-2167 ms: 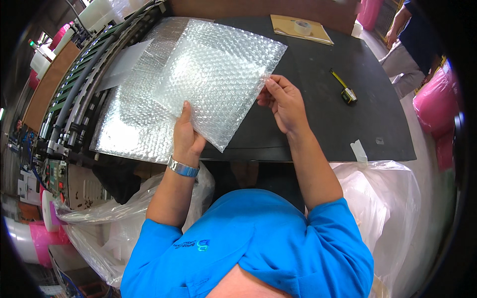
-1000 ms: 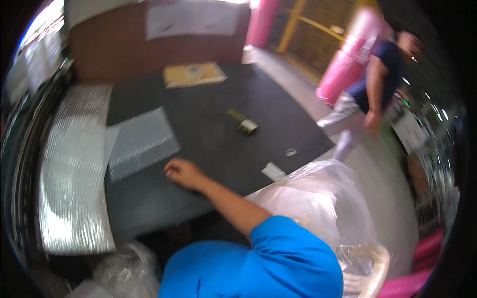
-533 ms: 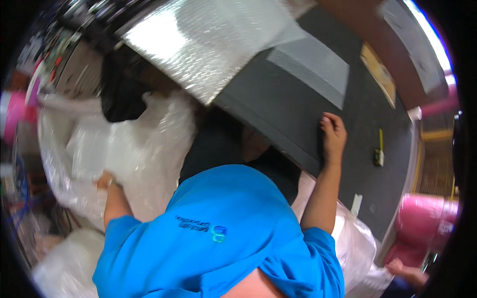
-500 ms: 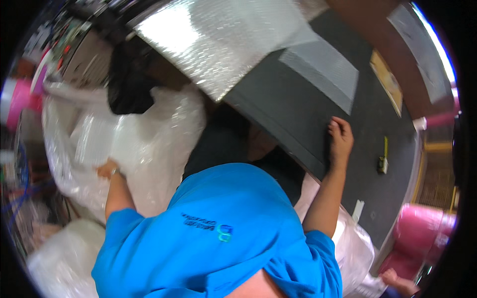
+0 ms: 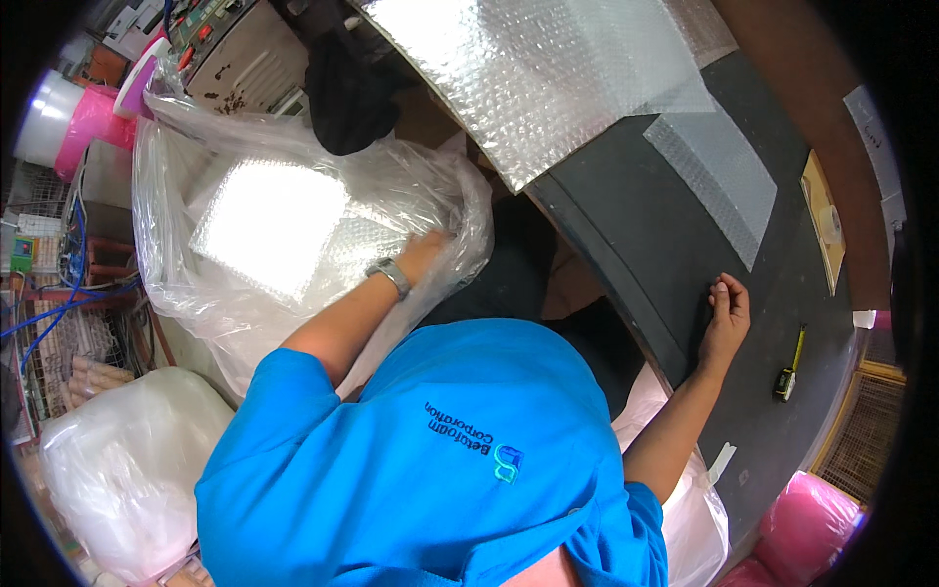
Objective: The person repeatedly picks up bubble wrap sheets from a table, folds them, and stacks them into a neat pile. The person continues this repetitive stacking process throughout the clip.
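My left hand (image 5: 423,256), with a metal-banded watch (image 5: 389,277) on the wrist, reaches into a large clear plastic bag (image 5: 166,235). It lies at the right side of the bubble wrap pieces (image 5: 269,220) inside. Its fingers look stretched out, their tips partly hidden, and no grip shows. Over the dark tabletop (image 5: 626,215), near its close edge, is my right hand (image 5: 726,318). Its fingers are loosely bent, a little apart, with nothing in them. A bubble wrap sheet (image 5: 548,88) covers the table's far left part, and a narrower bubble wrap strip (image 5: 719,176) lies beside it.
A tape measure (image 5: 788,377) with some yellow blade out lies right of my right hand. Farther back is a flat wooden piece (image 5: 824,225). Black cloth (image 5: 347,93) hangs above the bag. A filled white bag (image 5: 122,470) stands at lower left, and pink wrapped bundles (image 5: 807,523) at lower right.
My left hand has moved right across the bag to the right side of the bubble wrap pieces. My right hand stays over the table. The view has shifted, and another person's hand at lower right is gone.
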The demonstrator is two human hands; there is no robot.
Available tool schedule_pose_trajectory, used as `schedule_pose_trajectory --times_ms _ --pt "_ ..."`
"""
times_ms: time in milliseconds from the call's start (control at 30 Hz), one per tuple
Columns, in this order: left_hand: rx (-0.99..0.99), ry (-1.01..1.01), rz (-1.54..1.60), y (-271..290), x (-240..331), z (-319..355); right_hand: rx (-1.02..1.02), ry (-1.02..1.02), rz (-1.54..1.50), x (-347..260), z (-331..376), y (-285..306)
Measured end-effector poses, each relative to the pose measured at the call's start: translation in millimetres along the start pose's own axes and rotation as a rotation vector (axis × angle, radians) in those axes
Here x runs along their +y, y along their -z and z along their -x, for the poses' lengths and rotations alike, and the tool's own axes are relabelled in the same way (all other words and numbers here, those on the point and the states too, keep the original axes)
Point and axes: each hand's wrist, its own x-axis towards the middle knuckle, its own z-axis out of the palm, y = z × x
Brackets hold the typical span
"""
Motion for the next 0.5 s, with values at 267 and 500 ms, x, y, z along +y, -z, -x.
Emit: schedule_pose_trajectory --times_ms 267,500 --pt "-0.237 -0.476 0.821 68.2 103.2 1.0 -0.040 0.008 0.014 4.2 -0.1 4.5" --pt "-0.438 -0.727 0.990 97.5 124.7 12.7 -0.052 0.017 -0.018 2.7 -0.9 3.4"
